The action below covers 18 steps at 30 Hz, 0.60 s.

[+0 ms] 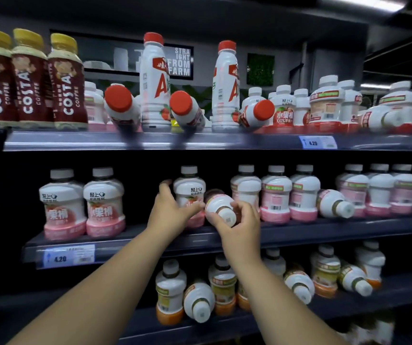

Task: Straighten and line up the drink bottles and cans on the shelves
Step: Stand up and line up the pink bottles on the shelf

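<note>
You are facing a dim shop aisle of dark metal shelving, with a ceiling strip light (364,2) at the upper right. Take the dark middle shelf (137,241) as your marker. A blue price tag (69,256) reading 4.20 is fixed to its front edge at the left.

Above the middle shelf, from the left, stand three brown Costa coffee bottles (29,78) with yellow caps. Next come tall white bottles with red caps: two upright red-capped bottles (154,80) and three tipped red-capped bottles (121,105) with their caps toward you. After those is a crowd of squat white-capped bottles (284,105), with at least one on its side at the far right.

On the left part of the middle shelf, two squat white plastic bottles with pink bases (61,205) stand side by side. Toward its middle, your left hand (168,212) clasps an upright pink-based bottle (189,192), thumb across the front of the label and fingers reaching round the far left side. Just right of that, your right hand (239,227) grasps a tipped pink-based bottle (218,205) round its neck and shoulder, fingers curled, with the white cap pointing at you. The hand hides whether its base rests on the middle shelf.

Further right on the middle shelf is a row of upright pink-based bottles (275,192), and one fallen pink-based bottle (334,204) lies among them.

Below the middle shelf are white bottles with orange bases (170,292). Some stand upright and several lie tipped with their caps toward you.
</note>
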Each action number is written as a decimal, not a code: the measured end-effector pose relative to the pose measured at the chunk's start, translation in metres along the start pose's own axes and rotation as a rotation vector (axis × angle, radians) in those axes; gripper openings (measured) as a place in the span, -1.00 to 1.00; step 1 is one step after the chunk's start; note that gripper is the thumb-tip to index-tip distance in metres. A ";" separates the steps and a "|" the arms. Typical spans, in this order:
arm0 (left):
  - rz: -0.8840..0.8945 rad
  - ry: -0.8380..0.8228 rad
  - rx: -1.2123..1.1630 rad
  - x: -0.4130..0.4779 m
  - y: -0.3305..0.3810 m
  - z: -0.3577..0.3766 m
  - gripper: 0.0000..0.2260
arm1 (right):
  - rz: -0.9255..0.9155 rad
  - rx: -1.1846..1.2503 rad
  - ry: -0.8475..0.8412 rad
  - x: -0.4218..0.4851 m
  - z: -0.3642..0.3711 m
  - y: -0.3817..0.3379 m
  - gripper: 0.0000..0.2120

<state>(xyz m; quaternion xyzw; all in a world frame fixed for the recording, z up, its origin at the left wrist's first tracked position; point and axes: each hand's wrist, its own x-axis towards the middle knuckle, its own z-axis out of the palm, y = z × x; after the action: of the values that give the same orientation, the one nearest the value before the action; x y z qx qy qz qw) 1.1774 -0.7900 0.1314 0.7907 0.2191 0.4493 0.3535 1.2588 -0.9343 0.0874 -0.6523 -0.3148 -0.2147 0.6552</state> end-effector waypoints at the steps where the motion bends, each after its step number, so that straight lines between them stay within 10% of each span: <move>1: -0.019 0.001 0.001 0.001 0.002 0.003 -0.09 | 0.013 0.003 0.021 -0.004 0.005 0.001 -0.55; 18: -0.047 0.007 -0.025 0.010 -0.016 -0.046 -0.37 | -0.008 0.217 -0.049 0.055 0.016 -0.051 -0.61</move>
<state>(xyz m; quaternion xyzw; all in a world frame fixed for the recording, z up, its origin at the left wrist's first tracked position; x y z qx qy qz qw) 1.1417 -0.7563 0.1408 0.7792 0.2332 0.4462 0.3733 1.2605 -0.9141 0.1608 -0.5812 -0.3549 -0.1659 0.7132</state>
